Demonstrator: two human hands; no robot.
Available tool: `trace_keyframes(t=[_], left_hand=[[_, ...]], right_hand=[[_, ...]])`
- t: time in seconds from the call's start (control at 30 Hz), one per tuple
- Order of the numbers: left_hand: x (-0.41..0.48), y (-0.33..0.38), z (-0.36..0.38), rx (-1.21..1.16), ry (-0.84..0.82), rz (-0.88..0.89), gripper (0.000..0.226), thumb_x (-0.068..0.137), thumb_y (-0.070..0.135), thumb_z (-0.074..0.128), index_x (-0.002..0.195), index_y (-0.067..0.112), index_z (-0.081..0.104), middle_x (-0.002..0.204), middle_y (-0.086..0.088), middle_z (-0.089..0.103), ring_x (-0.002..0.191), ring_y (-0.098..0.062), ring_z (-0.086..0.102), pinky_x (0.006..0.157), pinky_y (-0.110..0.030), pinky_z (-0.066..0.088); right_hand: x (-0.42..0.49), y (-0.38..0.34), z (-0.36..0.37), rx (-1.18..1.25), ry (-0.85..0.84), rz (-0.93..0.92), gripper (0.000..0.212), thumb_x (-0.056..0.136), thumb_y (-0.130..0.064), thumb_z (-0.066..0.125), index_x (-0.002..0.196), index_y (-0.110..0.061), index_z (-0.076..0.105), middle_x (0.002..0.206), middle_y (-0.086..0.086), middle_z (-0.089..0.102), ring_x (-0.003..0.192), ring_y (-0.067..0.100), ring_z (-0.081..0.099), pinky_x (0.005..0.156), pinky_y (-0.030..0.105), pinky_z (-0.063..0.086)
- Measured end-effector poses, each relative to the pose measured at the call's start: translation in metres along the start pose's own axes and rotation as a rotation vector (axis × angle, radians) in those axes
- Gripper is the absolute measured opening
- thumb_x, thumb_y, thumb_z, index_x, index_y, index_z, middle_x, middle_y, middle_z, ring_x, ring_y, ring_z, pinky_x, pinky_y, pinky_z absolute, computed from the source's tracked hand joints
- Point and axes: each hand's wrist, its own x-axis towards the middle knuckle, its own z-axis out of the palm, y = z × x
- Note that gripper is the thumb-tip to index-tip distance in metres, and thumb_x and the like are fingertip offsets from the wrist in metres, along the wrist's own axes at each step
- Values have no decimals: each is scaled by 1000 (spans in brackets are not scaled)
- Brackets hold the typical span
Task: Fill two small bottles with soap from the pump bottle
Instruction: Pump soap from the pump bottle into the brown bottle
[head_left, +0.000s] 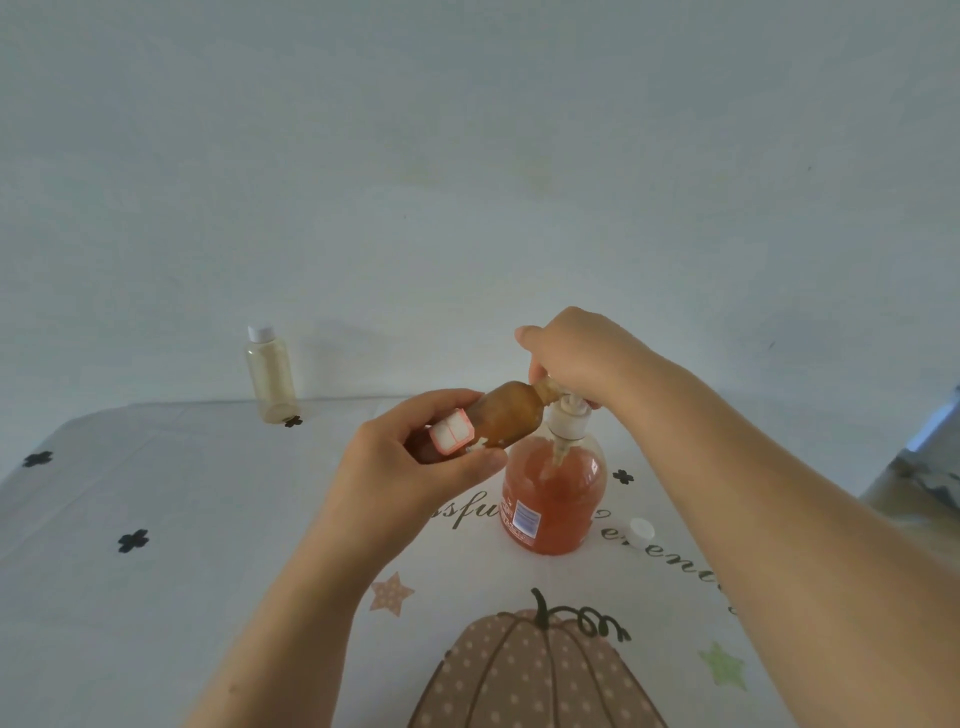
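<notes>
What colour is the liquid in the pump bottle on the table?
Translucent orange-pink liquid fills the pump bottle; the head view, the only one, shows it clearly.

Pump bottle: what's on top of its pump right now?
The right hand curls over the pump top, hiding the spout. The left hand holds the small brown bottle tilted, neck against it. The fingers cover any soap flow.

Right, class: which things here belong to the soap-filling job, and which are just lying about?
In the job: pump bottle, under the right hand; brown bottle, held tilted against it by the left hand; capped clear bottle at the back; loose white cap, probably the brown bottle's.
Lying about: only the printed tablecloth.
</notes>
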Motion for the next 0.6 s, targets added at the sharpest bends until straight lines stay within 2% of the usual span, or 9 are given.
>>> trace_keyframes(t=[0.07, 0.2, 0.33, 0.43, 0.47, 0.57, 0.6], left_hand=[[0, -1, 0, 12, -11, -4, 37, 68, 19, 88, 98, 36, 75, 86, 8, 73, 71, -2, 65, 62, -15, 51], [1, -4, -1, 29, -12, -7, 37, 68, 15, 87, 96, 35, 74, 85, 7, 73, 68, -4, 66, 59, -15, 51], [1, -3, -1, 28, -20, -14, 37, 68, 13, 87, 96, 34, 74, 84, 6, 74, 68, -4, 66, 59, -15, 50], [0, -2, -1, 20, -16, -12, 37, 68, 13, 87, 96, 34, 74, 84, 6, 74, 68, -2, 66, 59, -14, 50], [0, -1, 0, 26, -14, -8, 36, 68, 14, 87, 96, 34, 74, 84, 7, 73, 68, -2, 65, 59, -14, 50], [-2, 2, 1, 9, -10, -7, 35, 69, 16, 87, 95, 37, 75, 83, 9, 73, 69, -2, 65, 61, -14, 50], [-3, 3, 1, -3, -11, -8, 35, 69, 16, 87, 95, 37, 75, 83, 8, 73, 71, -5, 66, 62, -16, 52]], right_hand=[[-1, 2, 1, 1, -33, 5, 34, 102, -15, 40, 117, -1, 67, 76, 7, 50, 78, 25, 51, 75, 34, 44], [-4, 6, 11, 31, -2, 9, 25, 100, -8, 41, 113, -4, 63, 103, 8, 62, 88, 26, 57, 85, 38, 51], [-2, 7, 13, 24, 3, -6, 41, 102, -28, 36, 103, -7, 71, 93, 9, 66, 80, 26, 60, 80, 38, 48], [-7, 6, 12, 55, 16, -22, 39, 106, -28, 37, 113, -7, 69, 108, 13, 68, 101, 34, 65, 92, 44, 54], [-8, 5, 11, 58, 18, -20, 38, 106, -27, 37, 113, -7, 69, 107, 13, 69, 100, 34, 66, 91, 44, 55], [-6, 1, 1, 19, 24, 8, 39, 100, -28, 39, 103, -8, 73, 80, 6, 66, 68, 25, 59, 71, 33, 48], [-5, 0, -2, 1, 34, 14, 40, 100, -30, 39, 99, -9, 73, 74, 5, 64, 63, 23, 56, 68, 31, 45]])
